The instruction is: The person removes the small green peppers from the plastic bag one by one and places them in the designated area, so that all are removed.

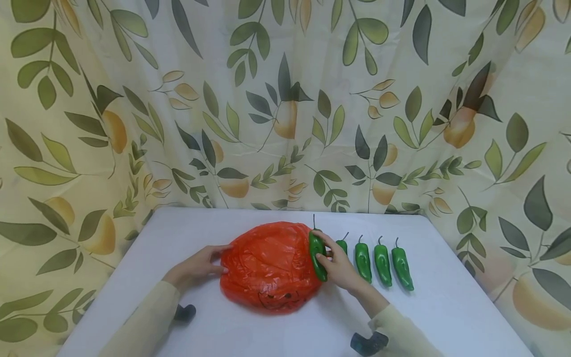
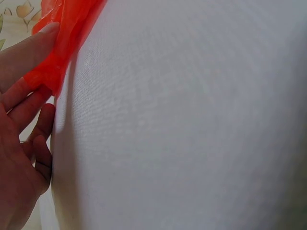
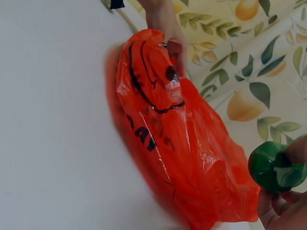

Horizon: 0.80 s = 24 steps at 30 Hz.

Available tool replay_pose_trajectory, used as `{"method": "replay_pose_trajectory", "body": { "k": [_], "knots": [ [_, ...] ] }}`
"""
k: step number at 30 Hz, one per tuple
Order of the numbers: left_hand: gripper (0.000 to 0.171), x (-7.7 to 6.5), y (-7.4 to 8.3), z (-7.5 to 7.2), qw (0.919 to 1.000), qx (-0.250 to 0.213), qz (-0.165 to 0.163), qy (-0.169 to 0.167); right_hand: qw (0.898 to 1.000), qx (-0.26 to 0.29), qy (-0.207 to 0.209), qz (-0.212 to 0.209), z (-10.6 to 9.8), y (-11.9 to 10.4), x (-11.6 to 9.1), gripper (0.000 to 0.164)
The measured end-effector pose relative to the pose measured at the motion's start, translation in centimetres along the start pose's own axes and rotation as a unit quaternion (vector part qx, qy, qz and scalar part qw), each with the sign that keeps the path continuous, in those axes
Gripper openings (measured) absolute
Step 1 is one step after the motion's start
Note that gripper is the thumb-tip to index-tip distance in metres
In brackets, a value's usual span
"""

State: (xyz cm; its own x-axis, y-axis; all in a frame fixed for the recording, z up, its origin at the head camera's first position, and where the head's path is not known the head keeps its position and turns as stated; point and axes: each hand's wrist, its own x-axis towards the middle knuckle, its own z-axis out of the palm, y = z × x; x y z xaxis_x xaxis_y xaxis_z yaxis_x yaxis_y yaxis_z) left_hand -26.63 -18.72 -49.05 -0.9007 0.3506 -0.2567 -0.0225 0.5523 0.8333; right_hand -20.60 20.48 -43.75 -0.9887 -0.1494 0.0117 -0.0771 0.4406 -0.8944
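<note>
A puffed-up red plastic bag [image 1: 272, 267] with black line drawing on it lies mid-table in the head view. At its left edge my left hand [image 1: 200, 265] holds the thin film; the left wrist view shows the thumb [image 2: 33, 50] on one side of the bag [image 2: 72, 33] and fingertips behind the red film. My right hand [image 1: 336, 263] grips a green chili pepper [image 1: 317, 255], stem up, by the bag's right edge. In the right wrist view the pepper's [image 3: 273, 167] rounded tip faces the camera, between thumb and fingers [image 3: 283, 211].
Several more green peppers [image 1: 382, 265] lie in a row to the right of my right hand, stems pointing away. The white table [image 1: 276, 342] ends at a leaf-and-fruit patterned curtain [image 1: 285, 124] that wraps the back and sides. A dark wrist device [image 1: 369, 343] sits by each sleeve.
</note>
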Motion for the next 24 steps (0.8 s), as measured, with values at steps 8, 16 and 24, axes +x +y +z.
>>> {"method": "replay_pose_trajectory", "body": {
  "k": [8, 16, 24],
  "knots": [
    [0.073, 0.3, -0.3, 0.0, 1.0, -0.003, 0.001, -0.003, 1.0, -0.007, 0.0, -0.02, -1.2, 0.5, -0.7, 0.057],
    [0.073, 0.1, -0.3, 0.0, 0.9999, -0.004, -0.009, -0.002, 1.0, -0.019, 0.009, -0.002, -2.6, 1.0, -1.4, 0.058],
    [0.071, 0.2, -0.3, 0.2, 0.9998, -0.008, -0.016, 0.006, 0.999, -0.033, 0.019, 0.014, -4.0, 1.6, -1.9, 0.058]
  ]
}}
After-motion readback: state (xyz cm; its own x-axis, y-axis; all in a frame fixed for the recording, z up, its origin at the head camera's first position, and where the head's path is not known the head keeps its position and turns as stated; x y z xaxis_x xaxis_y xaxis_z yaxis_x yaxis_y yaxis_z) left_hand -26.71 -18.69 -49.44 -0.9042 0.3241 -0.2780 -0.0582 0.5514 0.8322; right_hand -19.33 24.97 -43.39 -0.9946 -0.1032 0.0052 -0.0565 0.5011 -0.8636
